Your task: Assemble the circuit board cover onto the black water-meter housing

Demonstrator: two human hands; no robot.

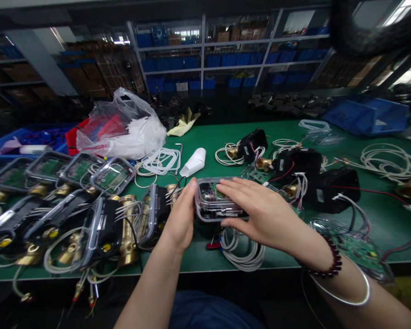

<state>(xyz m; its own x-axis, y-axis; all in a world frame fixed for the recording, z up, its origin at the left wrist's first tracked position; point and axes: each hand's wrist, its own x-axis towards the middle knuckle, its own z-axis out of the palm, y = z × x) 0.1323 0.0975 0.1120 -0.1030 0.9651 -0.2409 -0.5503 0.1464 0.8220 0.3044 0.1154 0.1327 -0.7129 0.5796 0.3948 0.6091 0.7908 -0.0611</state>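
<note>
Between my hands is a black meter housing (222,214) with a clear cover (208,186) over a circuit board. My left hand (181,214) holds its left side, fingers along the edge. My right hand (256,208) spans the cover from the right, fingers stretched across the top and thumb at the front edge. A coiled grey cable (245,256) lies below the housing, beside a small red-handled tool (213,246). Just left of my left hand stands another meter (152,214) with a clear cover.
Several covered meters with brass pipe bodies (128,233) crowd the left. Black housings (339,189), wires and circuit boards (358,244) lie to the right. Behind are white gaskets (162,161), a hex key (181,153), a white paper roll (194,162), a plastic bag (137,135) and a blue bin (366,116).
</note>
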